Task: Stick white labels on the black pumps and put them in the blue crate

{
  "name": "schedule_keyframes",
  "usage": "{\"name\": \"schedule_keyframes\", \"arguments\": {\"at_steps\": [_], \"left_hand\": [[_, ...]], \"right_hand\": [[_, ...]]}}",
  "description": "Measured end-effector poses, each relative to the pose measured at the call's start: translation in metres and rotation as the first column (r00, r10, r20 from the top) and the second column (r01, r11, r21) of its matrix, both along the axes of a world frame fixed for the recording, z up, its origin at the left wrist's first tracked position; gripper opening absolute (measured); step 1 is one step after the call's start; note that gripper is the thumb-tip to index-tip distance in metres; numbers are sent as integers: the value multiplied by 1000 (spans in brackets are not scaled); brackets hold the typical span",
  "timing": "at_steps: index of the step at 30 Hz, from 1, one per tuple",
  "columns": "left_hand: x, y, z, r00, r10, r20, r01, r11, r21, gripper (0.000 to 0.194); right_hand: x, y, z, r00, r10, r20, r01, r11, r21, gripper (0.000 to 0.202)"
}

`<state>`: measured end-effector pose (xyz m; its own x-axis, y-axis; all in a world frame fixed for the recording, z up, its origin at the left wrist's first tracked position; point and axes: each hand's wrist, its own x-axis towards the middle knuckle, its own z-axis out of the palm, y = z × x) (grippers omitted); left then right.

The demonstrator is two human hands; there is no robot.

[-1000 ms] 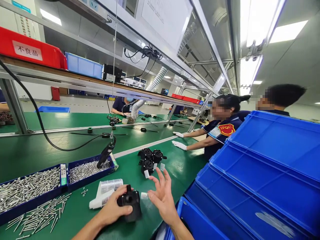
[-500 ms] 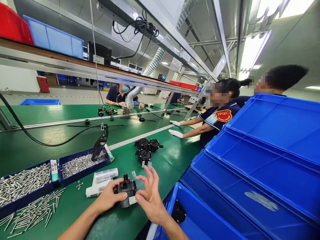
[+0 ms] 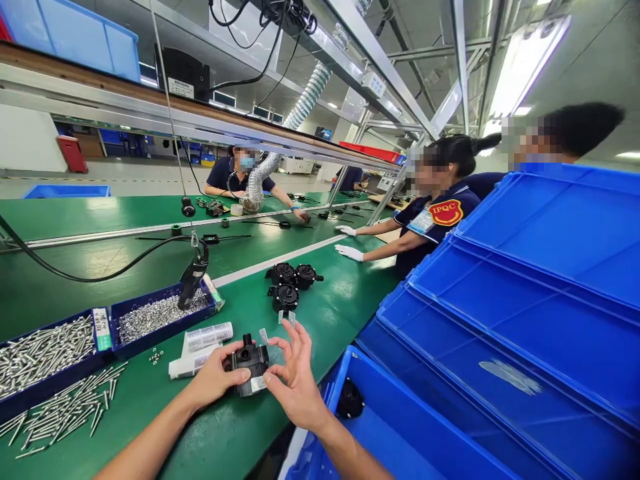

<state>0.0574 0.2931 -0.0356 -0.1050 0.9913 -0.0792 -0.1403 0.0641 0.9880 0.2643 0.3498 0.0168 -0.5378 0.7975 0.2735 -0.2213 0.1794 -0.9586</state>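
Note:
My left hand (image 3: pixel 215 379) grips a small black pump housing (image 3: pixel 249 361) just above the green bench (image 3: pixel 310 313). My right hand (image 3: pixel 295 375) presses its thumb on a white label (image 3: pixel 258 384) on the housing's front, fingers spread. More small white labels (image 3: pixel 263 335) stick to its fingertips. Three similar black housings (image 3: pixel 287 283) sit a little farther along the bench.
Dark trays of screws (image 3: pixel 150 320) and long bolts (image 3: pixel 43 357) lie to the left, with loose bolts (image 3: pixel 65 413) in front. A hanging screwdriver (image 3: pixel 193 277) rests in the screw tray. White tubes (image 3: pixel 200 343) lie beside my left hand. Blue bins (image 3: pixel 500 320) stack at right. Co-workers (image 3: pixel 435 200) stand beyond.
My right hand has come onto the housing and pressed a label on its front. The camera has tilted downward and slightly right.

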Motion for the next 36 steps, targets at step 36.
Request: {"name": "schedule_keyframes", "arguments": {"at_steps": [36], "left_hand": [[54, -42, -8, 736, 108, -668, 350, 784, 512, 118]], "right_hand": [[92, -24, -23, 924, -315, 217, 17, 600, 799, 127]]}}
